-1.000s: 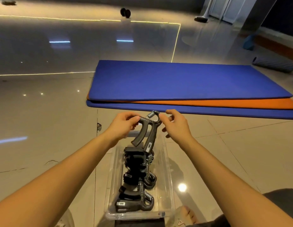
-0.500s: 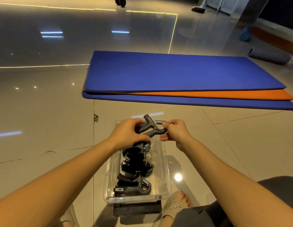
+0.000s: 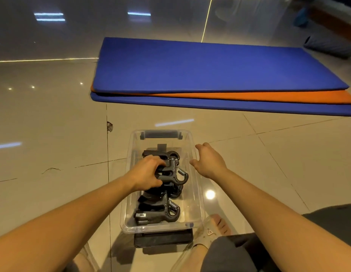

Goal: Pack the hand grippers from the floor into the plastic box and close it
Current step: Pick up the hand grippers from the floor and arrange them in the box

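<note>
A clear plastic box (image 3: 198, 195) stands lidless on the tiled floor just in front of me. Several black hand grippers with steel springs lie stacked inside it, the nearest one (image 3: 157, 213) at the front end. My left hand (image 3: 146, 173) reaches into the box and is closed on the handles of the top hand gripper (image 3: 175, 174), pressing it onto the pile. My right hand (image 3: 209, 160) hovers over the box's right rim, fingers spread and holding nothing.
A black flat piece (image 3: 162, 238), perhaps the lid, lies under the box's near end. Stacked blue and orange mats (image 3: 190, 75) lie beyond the box. My sandalled right foot (image 3: 219, 225) and my dark shorts (image 3: 239, 252) are at the lower right.
Both hands brought the hand gripper down from above the box into it. My right hand then let go and moved right; my left hand still holds it on the pile.
</note>
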`<state>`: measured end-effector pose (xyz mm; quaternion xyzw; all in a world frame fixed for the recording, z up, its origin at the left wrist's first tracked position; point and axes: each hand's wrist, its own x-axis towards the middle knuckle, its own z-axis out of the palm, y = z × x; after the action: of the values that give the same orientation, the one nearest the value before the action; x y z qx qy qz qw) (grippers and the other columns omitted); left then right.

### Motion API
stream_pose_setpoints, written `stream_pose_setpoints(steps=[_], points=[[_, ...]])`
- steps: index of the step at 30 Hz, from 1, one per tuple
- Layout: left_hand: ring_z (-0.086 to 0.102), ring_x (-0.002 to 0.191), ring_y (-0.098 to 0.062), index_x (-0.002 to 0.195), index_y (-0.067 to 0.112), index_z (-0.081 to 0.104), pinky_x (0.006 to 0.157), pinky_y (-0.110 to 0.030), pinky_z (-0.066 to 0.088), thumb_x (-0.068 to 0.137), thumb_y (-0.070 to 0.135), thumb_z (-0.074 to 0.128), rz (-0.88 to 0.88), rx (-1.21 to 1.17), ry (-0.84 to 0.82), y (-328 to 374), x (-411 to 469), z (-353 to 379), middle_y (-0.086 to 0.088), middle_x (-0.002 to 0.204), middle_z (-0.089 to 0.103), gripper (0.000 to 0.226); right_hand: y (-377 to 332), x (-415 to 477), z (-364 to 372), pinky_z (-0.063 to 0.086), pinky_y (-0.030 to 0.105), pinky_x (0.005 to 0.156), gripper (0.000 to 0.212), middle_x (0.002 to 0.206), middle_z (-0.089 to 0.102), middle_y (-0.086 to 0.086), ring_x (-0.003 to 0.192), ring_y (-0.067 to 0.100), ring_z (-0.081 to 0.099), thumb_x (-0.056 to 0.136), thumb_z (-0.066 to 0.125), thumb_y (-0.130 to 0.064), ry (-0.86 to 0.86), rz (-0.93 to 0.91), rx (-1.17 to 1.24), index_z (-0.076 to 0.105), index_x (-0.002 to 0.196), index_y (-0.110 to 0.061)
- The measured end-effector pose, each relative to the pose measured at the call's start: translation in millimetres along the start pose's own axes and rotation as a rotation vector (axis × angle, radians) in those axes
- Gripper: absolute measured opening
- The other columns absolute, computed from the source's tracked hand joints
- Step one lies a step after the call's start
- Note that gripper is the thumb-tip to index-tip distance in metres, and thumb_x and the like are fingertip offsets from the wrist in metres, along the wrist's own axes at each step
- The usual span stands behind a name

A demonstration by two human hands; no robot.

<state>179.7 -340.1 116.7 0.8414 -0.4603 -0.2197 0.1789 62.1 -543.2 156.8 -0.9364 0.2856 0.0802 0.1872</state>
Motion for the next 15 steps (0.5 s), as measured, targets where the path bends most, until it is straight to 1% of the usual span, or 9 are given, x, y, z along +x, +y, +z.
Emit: stream_pose_setpoints(steps=[2,4,7,11,13,15], points=[[0.051,0.115,-0.013,0.132,0.021,0.061,0.101,-0.032,0.046,0.077,0.029,0.080,0.005,0.032,-0.027,-2.4,5.9,10.8,0.007,0.121,0.060,0.058,2.1,1.7,2.4,0.052,0.041,0.086,0.048,0.130,0.052,0.007,0.110,0.031,0.060,0.093,0.066,-0.037,-0.035,-0.001,-0.004,0.056,0.132,-0.012],[0.051,0.115,-0.014,0.128,0.022,0.063,0.101,-0.034,0.045,0.079,0.028,0.079,0.013,0.045,-0.060,-5.4,11.6,19.3,0.006,0.119,0.060,0.052,3.7,3.5,4.9,0.051,0.039,0.083,0.041,0.125,0.053,0.007,0.105,0.030,0.060,0.091,0.069,-0.032,-0.057,-0.011,-0.010,0.059,0.126,-0.013],[0.050,0.116,-0.016,0.127,0.022,0.065,0.103,-0.034,0.043,0.080,0.028,0.077,0.017,0.082,-0.098,-9.5,20.2,29.2,0.005,0.119,0.061,0.048,5.4,5.7,6.2,0.050,0.038,0.085,0.043,0.122,0.054,0.006,0.107,0.030,0.059,0.090,0.071,-0.030,-0.058,-0.027,-0.020,0.059,0.127,-0.013],[0.046,0.111,-0.015,0.129,0.029,0.063,0.103,-0.035,0.036,0.079,0.037,0.074,0.029,0.220,-0.109,-15.2,27.3,37.7,0.009,0.117,0.062,0.052,9.1,7.4,7.9,0.050,0.037,0.081,0.043,0.118,0.054,0.004,0.106,0.028,0.059,0.088,0.073,-0.035,-0.054,-0.047,-0.035,0.059,0.125,-0.015],[0.042,0.109,-0.014,0.131,0.032,0.062,0.100,-0.035,0.032,0.079,0.043,0.073,0.013,0.273,-0.120,-18.1,27.9,40.4,0.011,0.117,0.063,0.054,11.5,7.0,9.1,0.050,0.037,0.080,0.048,0.119,0.054,0.004,0.107,0.028,0.059,0.088,0.073,-0.036,-0.051,-0.049,-0.037,0.058,0.129,-0.016],[0.040,0.109,-0.015,0.131,0.033,0.062,0.098,-0.035,0.031,0.078,0.045,0.073,-0.008,0.297,-0.126,-20.0,27.9,42.1,0.012,0.117,0.063,0.055,13.5,7.2,9.8,0.052,0.039,0.084,0.059,0.125,0.054,0.004,0.112,0.028,0.059,0.088,0.073,-0.038,-0.051,-0.040,-0.034,0.053,0.139,-0.018]])
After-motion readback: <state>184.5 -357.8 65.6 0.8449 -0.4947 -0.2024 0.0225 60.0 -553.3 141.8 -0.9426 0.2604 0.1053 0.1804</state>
